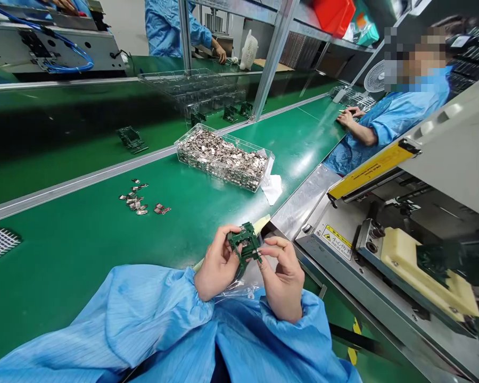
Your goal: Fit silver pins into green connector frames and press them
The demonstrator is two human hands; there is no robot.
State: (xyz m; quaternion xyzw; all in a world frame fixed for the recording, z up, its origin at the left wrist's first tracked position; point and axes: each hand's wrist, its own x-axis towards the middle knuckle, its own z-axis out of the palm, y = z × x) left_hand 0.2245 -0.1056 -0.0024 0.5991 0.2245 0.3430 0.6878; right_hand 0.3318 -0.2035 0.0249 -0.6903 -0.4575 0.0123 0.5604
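Note:
I hold a small green circuit board (245,242) between both hands, close to my chest at the near edge of the green table (83,239). My left hand (217,263) grips its left side. The fingertips of my right hand (281,276) pinch its right edge. Both sleeves are light blue. A clear plastic bag (239,287) lies under my hands. A small group of loose metal parts (138,201) lies on the table to the left, out of reach of either hand.
A clear box (223,157) full of metal parts stands ahead, white paper (273,186) beside it. A press machine (403,250) with a yellow bar fills the right. Green boards (131,139) ride the conveyor. A seated co-worker in blue (387,119) works far right.

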